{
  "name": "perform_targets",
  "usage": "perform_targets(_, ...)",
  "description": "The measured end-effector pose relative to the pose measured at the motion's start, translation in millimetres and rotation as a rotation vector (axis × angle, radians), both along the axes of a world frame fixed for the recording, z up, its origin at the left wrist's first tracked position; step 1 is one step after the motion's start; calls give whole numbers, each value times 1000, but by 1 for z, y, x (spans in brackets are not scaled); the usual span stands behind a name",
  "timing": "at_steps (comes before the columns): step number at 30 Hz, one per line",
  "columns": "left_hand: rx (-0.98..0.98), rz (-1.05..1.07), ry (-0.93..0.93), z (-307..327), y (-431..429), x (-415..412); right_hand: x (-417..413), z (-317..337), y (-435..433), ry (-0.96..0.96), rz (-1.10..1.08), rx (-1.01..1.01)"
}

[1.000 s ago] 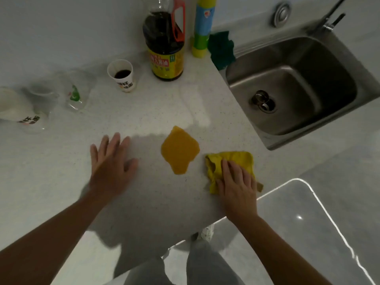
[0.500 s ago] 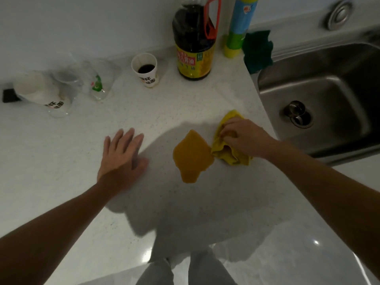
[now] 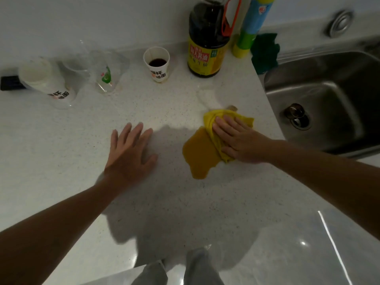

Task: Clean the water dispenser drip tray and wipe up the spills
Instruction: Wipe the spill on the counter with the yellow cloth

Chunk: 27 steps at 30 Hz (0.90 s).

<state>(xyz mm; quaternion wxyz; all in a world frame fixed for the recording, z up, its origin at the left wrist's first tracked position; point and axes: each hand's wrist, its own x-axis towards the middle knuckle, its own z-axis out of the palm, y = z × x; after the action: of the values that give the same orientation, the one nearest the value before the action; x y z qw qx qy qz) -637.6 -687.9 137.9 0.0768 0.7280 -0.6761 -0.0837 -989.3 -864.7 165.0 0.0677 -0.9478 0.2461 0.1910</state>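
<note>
An orange-yellow spill (image 3: pixel 198 156) lies on the white speckled counter (image 3: pixel 164 202). A crumpled yellow cloth (image 3: pixel 213 121) sits at the spill's right edge, overlapping it. My right hand (image 3: pixel 240 139) lies flat on the cloth with straight fingers, pressing it down. To the left of the spill, my left hand (image 3: pixel 129 153) rests flat on the bare counter, fingers spread, holding nothing. No drip tray is in view.
A steel sink (image 3: pixel 329 103) lies to the right. At the back stand a dark soy sauce bottle (image 3: pixel 207 40), a paper cup of dark liquid (image 3: pixel 157 64), a yellow-green bottle (image 3: pixel 249 27) and a green cloth (image 3: pixel 264 51). Clear plastic cups (image 3: pixel 107 73) lie at left.
My right hand moved the cloth from near the counter's front edge to the spill's right side and now lies flat on it. My left hand stayed in place.
</note>
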Motion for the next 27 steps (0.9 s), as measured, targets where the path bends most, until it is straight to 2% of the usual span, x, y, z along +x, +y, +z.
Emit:
perform_targets(3, -4, 1, -9, 2, -1, 0, -16, -4, 33, -23, 28, -31)
perform_targets(6, 2, -12, -31, 1, 1, -1, -27, -5, 79, -38, -79, -44)
perform_targets(8, 13, -18, -47, 0, 1, -1, -25, -5, 114, -49, -232, -38)
perform_targets(13, 44, -18, -47, 1, 1, -2, 32, -10, 203, -79, -780, -27)
perform_targets(18, 25, -8, -40, 1, 3, -3, 101, -16, 201, -98, -1188, -3)
perform_targets(22, 39, -1, -38, 2, 2, -3, 118, -24, 174, -133, -1292, -4)
perform_targets(27, 40, 6, -36, 2, 1, -4, 113, -25, 139, -183, -1170, -54)
